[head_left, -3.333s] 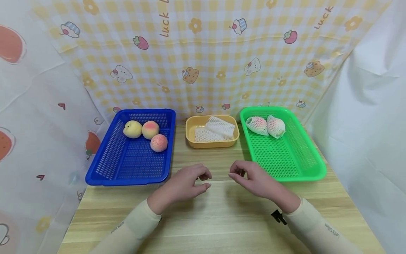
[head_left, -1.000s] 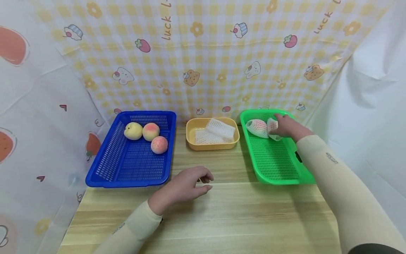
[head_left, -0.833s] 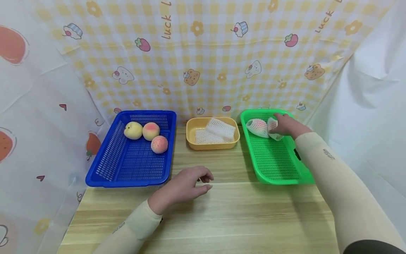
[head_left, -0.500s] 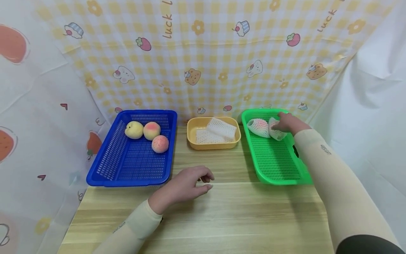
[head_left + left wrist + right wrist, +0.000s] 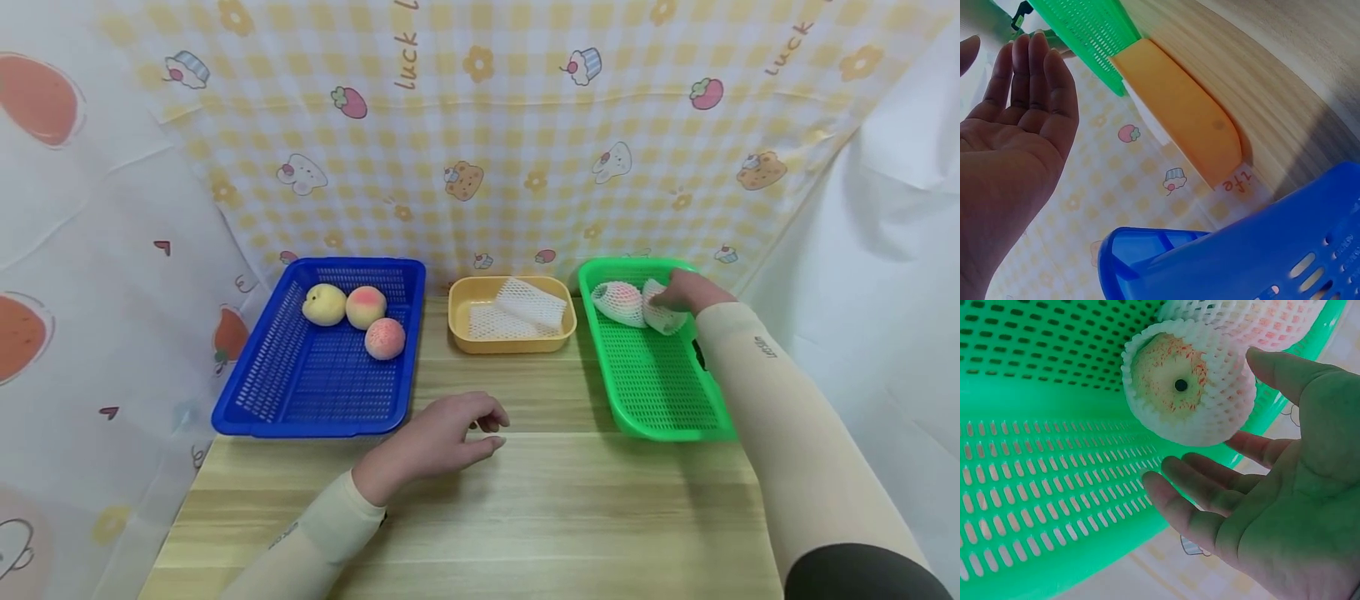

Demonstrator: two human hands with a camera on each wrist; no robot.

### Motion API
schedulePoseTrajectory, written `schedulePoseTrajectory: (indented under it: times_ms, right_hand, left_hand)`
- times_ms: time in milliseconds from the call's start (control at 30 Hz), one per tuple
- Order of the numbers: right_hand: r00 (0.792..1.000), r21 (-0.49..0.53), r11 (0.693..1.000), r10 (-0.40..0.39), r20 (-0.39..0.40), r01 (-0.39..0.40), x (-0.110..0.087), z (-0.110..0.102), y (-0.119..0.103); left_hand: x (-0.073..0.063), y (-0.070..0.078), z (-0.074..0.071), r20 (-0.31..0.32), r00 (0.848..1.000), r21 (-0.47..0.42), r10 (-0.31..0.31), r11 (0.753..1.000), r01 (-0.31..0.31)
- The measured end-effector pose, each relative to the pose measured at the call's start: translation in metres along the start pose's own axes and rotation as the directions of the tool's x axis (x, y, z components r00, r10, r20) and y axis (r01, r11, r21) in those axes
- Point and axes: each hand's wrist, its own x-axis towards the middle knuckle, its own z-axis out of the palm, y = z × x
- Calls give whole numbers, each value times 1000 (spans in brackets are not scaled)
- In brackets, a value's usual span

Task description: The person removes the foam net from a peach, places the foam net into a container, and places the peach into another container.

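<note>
In the head view, my right hand (image 5: 692, 293) reaches into the green basket (image 5: 678, 429) at a peach in a white foam net (image 5: 664, 312). In the right wrist view, the thumb tip overlaps the net of that peach (image 5: 1169, 384), and the index fingertip is partly hidden behind it. The other fingers extend along its lower side, with gaps showing. Another netted peach (image 5: 619, 300) lies beside it. My left hand (image 5: 450, 433) hovers over the wooden table with loosely bent fingers, holding nothing; in the left wrist view, its palm (image 5: 1019, 140) faces the camera.
A blue basket (image 5: 311, 429) on the left holds three bare peaches, one of them (image 5: 385, 338) nearest the front. Between the baskets, a small yellow tray (image 5: 512, 346) contains white foam nets (image 5: 531, 304). A checked cloth (image 5: 510, 142) hangs behind everything.
My right hand went from above the table to the netted peach in the green basket, then shifted slightly right, uncovering more of it. The left hand stays over the table.
</note>
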Motion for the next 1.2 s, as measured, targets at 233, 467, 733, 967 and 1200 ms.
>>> schedulePoseTrajectory:
  times_ms: [233, 467, 733, 967, 1200]
  right_hand:
    - [1000, -25, 1000, -1, 17, 1, 2, 2, -1]
    - [999, -36, 999, -14, 33, 15, 4, 6, 3]
    - [997, 51, 999, 0, 79, -4, -3, 7, 3]
    - [995, 106, 994, 3, 101, -14, -7, 8, 0]
    - [999, 107, 994, -14, 50, 8, -1, 7, 7]
  left_hand:
    - [-1, -2, 0, 1, 1000, -4, -4, 1000, 4]
    - [-1, -3, 1, -1, 1000, 10, 2, 1000, -2]
    - [-2, -3, 1, -1, 1000, -4, 5, 1000, -5]
    - [-3, -1, 1, -8, 1000, -7, 16, 1000, -16]
    - [-3, 0, 0, -6, 1000, -20, 15, 1000, -15]
